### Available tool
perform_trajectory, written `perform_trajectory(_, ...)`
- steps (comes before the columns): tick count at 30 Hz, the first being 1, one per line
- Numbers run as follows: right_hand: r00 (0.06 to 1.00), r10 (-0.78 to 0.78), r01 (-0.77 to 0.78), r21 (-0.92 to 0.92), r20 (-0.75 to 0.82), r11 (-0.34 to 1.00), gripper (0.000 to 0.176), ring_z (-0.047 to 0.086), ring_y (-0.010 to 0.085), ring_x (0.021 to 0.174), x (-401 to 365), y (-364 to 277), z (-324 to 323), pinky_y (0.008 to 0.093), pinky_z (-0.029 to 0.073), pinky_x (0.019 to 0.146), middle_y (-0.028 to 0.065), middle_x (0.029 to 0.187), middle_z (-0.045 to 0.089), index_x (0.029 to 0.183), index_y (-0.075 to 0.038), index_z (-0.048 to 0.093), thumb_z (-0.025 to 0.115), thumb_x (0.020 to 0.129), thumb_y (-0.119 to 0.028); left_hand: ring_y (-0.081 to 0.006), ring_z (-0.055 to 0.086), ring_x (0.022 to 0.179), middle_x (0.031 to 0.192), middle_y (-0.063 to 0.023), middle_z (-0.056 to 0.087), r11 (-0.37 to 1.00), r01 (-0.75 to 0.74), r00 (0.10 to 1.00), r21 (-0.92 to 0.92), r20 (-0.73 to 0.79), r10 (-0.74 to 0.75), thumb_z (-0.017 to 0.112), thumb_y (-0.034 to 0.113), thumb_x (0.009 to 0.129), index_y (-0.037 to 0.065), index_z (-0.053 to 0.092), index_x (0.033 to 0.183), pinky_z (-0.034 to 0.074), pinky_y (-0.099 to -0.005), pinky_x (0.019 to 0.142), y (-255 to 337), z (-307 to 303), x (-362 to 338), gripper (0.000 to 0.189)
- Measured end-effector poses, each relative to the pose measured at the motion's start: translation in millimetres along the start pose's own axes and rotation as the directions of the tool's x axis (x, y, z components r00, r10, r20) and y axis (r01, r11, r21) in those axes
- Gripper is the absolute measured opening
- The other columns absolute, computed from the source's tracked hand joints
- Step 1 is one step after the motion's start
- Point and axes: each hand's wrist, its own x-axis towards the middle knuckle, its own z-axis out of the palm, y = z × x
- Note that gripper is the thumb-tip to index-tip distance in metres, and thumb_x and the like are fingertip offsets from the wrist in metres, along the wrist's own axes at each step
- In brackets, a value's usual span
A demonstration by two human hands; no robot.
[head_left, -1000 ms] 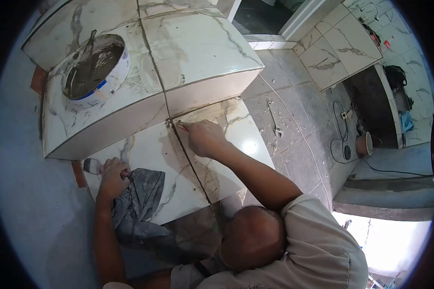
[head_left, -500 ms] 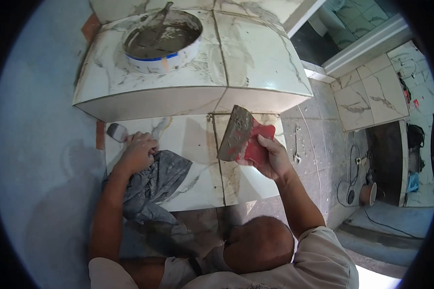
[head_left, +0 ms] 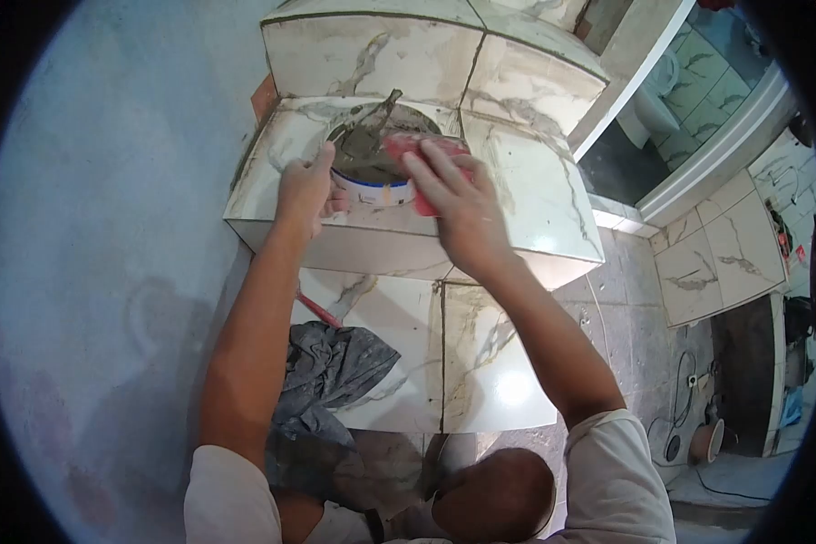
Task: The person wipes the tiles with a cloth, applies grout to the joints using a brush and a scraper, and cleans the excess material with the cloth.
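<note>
My right hand [head_left: 467, 213] grips a red-handled scraper [head_left: 435, 150] over the right rim of a round bucket [head_left: 385, 193]. Inside the bucket is wet grey mortar [head_left: 372, 159], and a mortar-caked tool [head_left: 388, 104] leans out at the back. At the left rim, my left hand [head_left: 306, 192] is closed on the bucket's edge, fingers curled against its outer side. The scraper's blade is mostly hidden and blurred. On the lower step lies a crumpled grey cloth [head_left: 335, 363], with a red handle [head_left: 319, 310] beside it, partly behind my left forearm.
The bucket stands on a marble-patterned tiled step [head_left: 535, 199], with smeared grout at the joints. A bluish wall [head_left: 127, 227] runs along the left. To the right are a doorway [head_left: 662, 109], a cable [head_left: 684, 399] on the floor and a tiled counter [head_left: 721, 263].
Both hands have moved up from the lower step to the bucket. My left hand has left the cloth and the tool there; my right hand has carried the scraper to the rim. The view has shifted.
</note>
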Motion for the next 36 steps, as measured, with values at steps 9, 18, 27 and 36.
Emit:
perform_trajectory(9, 0.99, 0.013, 0.019, -0.223, 0.142, 0.975, 0.057, 0.05, 0.0313, 0.115, -0.5, 6.9, 30.0, 0.0428, 0.044, 0.095, 0.0076, 0.144, 0.051, 0.141, -0.017, 0.051, 0.056, 0.085, -0.011, -0.0207, 0.062, 0.06, 0.081, -0.0125, 0.06, 0.943, 0.218, 0.974, -0.25, 0.117, -0.194, 0.046, 0.031, 0.102, -0.002, 0.054, 0.107, 0.056, -0.0333, 0.054, -12.0, 19.1, 13.2, 0.034)
perform_trajectory(18, 0.935, 0.032, 0.067, -0.264, 0.353, 0.962, 0.063, 0.053, 0.0342, 0.113, -28.8, 42.3, -39.5, 0.0451, 0.047, 0.093, 0.0077, 0.145, 0.05, 0.141, -0.017, 0.052, 0.063, 0.08, -0.007, -0.0225, 0.063, 0.06, 0.08, -0.015, 0.061, 0.96, 0.213, 0.976, -0.183, 0.095, -0.198, 0.046, 0.029, 0.102, -0.003, 0.053, 0.109, 0.057, -0.0332, 0.056, -5.5, 18.4, 11.9, 0.034)
perform_trajectory(27, 0.946, 0.261, -0.292, 0.158, 0.192, 0.943, 0.046, 0.064, 0.0311, 0.095, -11.5, 61.1, -112.9, 0.0357, 0.05, 0.087, 0.0184, 0.119, 0.066, 0.136, -0.013, 0.056, 0.051, 0.093, 0.002, -0.0278, 0.068, 0.065, 0.081, -0.0193, 0.067, 0.995, 0.087, 0.99, 0.04, 0.106, -0.091, 0.054, 0.024, 0.091, -0.008, 0.063, 0.097, 0.058, -0.038, 0.059, -17.8, 10.3, 33.3, 0.033)
perform_trajectory(36, 0.819, 0.463, -0.571, 0.408, 0.339, 0.712, 0.03, 0.059, 0.0134, 0.081, 16.1, 69.3, -132.7, 0.0304, 0.052, 0.075, 0.006, 0.092, 0.065, 0.124, -0.002, 0.058, 0.05, 0.102, -0.021, -0.0336, 0.065, 0.081, 0.093, -0.02, 0.067, 0.661, -0.226, 0.973, 0.716, 0.134, 0.188, 0.067, 0.034, 0.085, -0.006, 0.066, 0.098, 0.053, -0.0425, 0.072, 0.4, -0.6, 33.9, 0.042)
